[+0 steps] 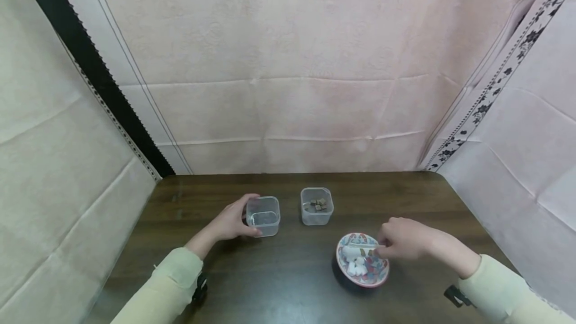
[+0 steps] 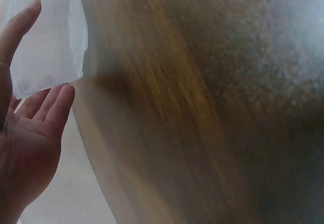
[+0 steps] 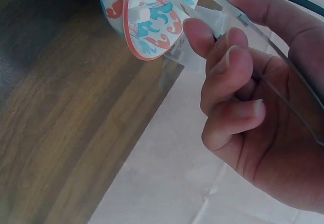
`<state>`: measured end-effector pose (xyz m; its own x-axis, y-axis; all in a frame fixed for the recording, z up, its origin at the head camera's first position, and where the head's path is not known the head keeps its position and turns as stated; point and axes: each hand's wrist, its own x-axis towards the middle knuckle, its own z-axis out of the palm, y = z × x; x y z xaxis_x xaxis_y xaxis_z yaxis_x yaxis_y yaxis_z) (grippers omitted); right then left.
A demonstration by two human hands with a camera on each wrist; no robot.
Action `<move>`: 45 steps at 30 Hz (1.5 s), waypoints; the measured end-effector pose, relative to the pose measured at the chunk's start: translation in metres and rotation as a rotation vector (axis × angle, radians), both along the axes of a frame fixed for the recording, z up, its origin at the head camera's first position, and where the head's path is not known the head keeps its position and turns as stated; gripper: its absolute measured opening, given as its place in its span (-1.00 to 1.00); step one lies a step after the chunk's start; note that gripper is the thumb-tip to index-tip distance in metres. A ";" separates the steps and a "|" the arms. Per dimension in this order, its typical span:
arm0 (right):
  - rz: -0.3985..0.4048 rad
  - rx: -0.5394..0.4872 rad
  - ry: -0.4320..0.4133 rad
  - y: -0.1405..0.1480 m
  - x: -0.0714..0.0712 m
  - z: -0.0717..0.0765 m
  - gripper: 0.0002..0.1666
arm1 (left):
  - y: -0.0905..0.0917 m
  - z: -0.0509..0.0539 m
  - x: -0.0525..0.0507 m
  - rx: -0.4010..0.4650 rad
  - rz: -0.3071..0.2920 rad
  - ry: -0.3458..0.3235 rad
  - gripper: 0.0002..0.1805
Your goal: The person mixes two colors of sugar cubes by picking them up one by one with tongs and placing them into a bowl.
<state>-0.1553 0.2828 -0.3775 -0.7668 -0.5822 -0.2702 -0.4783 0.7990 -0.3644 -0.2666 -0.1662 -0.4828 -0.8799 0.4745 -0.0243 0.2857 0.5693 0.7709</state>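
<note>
On the left, my left hand (image 1: 230,223) grips a clear plastic container (image 1: 269,226) by its side, thumb on the near side and fingers on the far side. Nothing shows inside this container. Toward the right, my right hand (image 1: 407,239) pinches a pair of metal tongs (image 3: 271,42) between thumb and fingers. The tongs' ends reach over a patterned bowl (image 1: 366,284) with a red rim. White pieces (image 1: 357,267) lie in the bowl. Whether the tongs hold one of them, I cannot tell.
A second clear container (image 1: 316,220) stands behind the bowl, with several small brownish pieces (image 1: 318,206) in it. All stand on a dark wooden table (image 1: 270,284). Pale cloth (image 1: 292,114) hangs behind the table and at both sides.
</note>
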 end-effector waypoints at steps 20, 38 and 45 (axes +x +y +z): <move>-0.066 0.021 0.097 -0.001 -0.025 0.046 -0.61 | 0.040 0.064 -0.001 -0.108 -0.150 0.176 0.36; -0.103 0.064 0.128 -0.037 -0.074 0.050 -0.58 | 0.122 0.055 -0.031 -0.302 -0.233 0.108 0.25; -0.103 0.117 0.129 -0.048 -0.097 0.040 -0.58 | 0.137 0.052 -0.038 -0.320 -0.261 0.102 0.18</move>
